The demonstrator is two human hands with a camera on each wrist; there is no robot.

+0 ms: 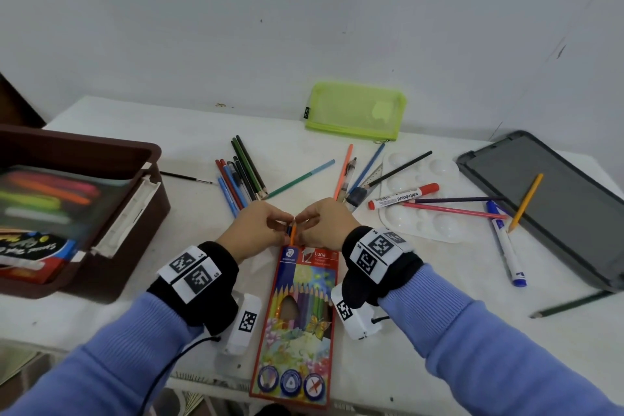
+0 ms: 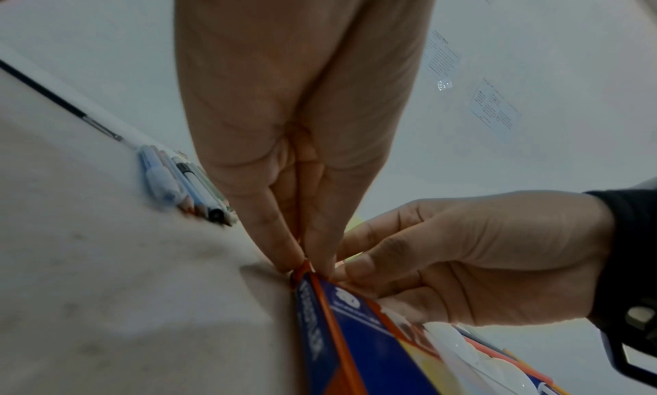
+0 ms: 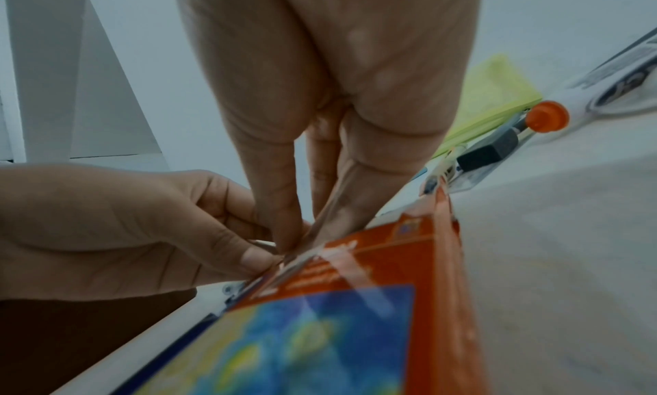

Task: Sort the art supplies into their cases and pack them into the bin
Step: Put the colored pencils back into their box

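The pencil box [image 1: 297, 324] lies flat on the table [image 1: 422, 331], directly in front of the person. Both the left hand [image 1: 256, 230] and the right hand [image 1: 326, 224] pinch its top flap, where an orange pencil [image 1: 292, 232] protrudes. The box is probably light, thin cardboard (easily creased). Hold it by the long edges, not the flap.

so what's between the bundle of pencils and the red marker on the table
In the head view, between the pencil bundle and the red marker lie a teal pencil, an orange pencil, a pen and a blue pencil.
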